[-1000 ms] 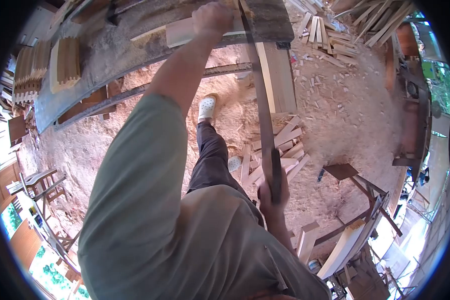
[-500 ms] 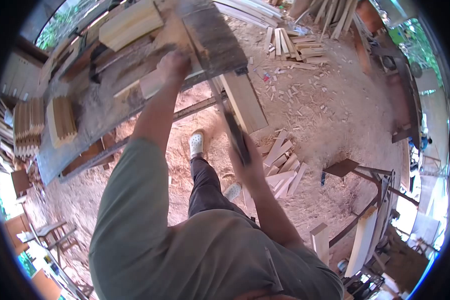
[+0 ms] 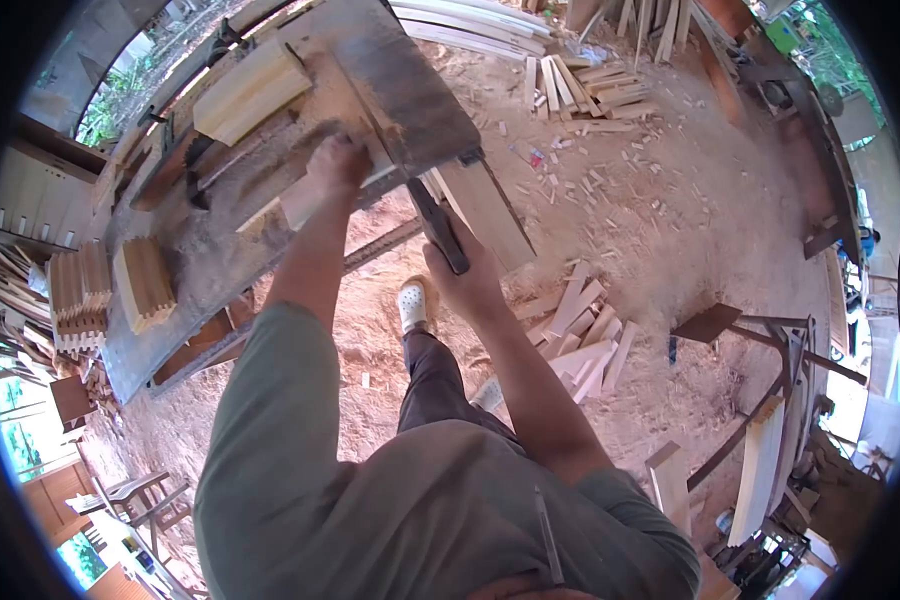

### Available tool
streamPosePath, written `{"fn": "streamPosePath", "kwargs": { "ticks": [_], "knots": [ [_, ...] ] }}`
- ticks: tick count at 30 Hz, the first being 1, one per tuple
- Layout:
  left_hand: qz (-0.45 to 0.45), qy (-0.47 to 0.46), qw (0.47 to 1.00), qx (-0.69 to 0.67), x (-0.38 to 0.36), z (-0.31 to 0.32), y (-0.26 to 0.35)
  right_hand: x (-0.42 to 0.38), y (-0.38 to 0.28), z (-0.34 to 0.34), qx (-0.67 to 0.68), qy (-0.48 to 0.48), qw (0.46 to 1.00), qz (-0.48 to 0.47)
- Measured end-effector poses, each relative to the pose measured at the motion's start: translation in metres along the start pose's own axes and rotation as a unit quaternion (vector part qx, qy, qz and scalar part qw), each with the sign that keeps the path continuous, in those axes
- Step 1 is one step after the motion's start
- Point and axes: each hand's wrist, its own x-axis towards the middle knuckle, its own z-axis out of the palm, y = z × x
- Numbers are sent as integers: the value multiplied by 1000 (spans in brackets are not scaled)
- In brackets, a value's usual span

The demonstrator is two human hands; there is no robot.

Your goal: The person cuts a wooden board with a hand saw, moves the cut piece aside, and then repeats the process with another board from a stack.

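Note:
My left hand [image 3: 336, 166] is closed on the sawdust-covered work table [image 3: 135, 350], over the end of a pale board [image 3: 298, 203]; motion blurs its fingers. My right hand [image 3: 467, 270] is wrapped round a dark, narrow tool [image 3: 436, 225] at the table's near edge. The tool's far end points at the slot in the table top. Beside it, a wide pale board [image 3: 490, 215] sticks out from under the table's right end.
Stacked pale boards [image 3: 253, 92] lie at the table's back, and a bundle of grooved pieces [image 3: 143, 284] at its left. Offcuts [image 3: 592, 335] are heaped on the floor at right. A metal frame [image 3: 792, 360] stands further right.
My right hand has moved up and slightly left with the dark tool, closer to the table's edge. My left hand has shifted slightly left and down in view.

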Motion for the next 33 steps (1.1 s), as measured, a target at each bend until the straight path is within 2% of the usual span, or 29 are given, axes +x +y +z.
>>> {"fn": "streamPosePath", "kwargs": {
  "ticks": [3,4,7,10,12,14,16,19,21,22,23,24,25,26,27,28,29,30,32,33],
  "knots": [
    [-10,9,1000,25,10,4,-3,-74,4,-28,27,21,999,11],
    [-4,5,1000,29,11,6,-2,-111,6,-46,-18,1,998,62],
    [6,13,998,57,13,10,-4,-194,-12,-91,-5,-25,987,159],
    [8,47,998,31,11,11,-9,-175,-27,-92,2,-31,991,133],
    [27,48,998,39,9,9,-6,-102,-7,-57,13,5,999,38],
    [27,25,999,39,13,10,-6,-12,13,-10,33,-14,999,-5],
    [0,22,999,28,10,3,-4,37,-15,12,35,1,999,6],
    [3,22,1000,20,12,6,-3,34,-3,8,98,9,995,-10],
    [2,23,1000,11,19,17,-19,-1,20,-12,66,20,997,34],
    [133,34,986,99,34,39,-49,-26,32,-24,83,47,995,26],
    [270,50,945,180,57,74,-81,-56,46,-36,97,85,992,16],
    [253,119,960,19,88,144,-134,-86,71,-47,87,99,991,30],
    [285,116,952,-12,51,95,-105,-122,72,-66,88,126,986,64],
    [295,164,941,39,8,31,-78,-156,69,-87,75,132,985,83],
    [236,-13,968,-85,-6,2,-66,-187,64,-107,65,138,983,103],
    [201,-46,978,42,-35,-34,-51,-214,58,-123,53,161,978,121],
    [274,-17,959,65,-5,26,-109,-240,50,-135,44,177,973,138],
    [307,44,949,53,-16,24,-114,-259,36,-146,16,210,968,140],
    [253,-4,959,131,-52,-25,-83,-282,20,-161,-35,238,959,148],
    [259,-4,958,125,-55,-45,-71,-280,10,-166,-38,245,957,148]
  ]
}}
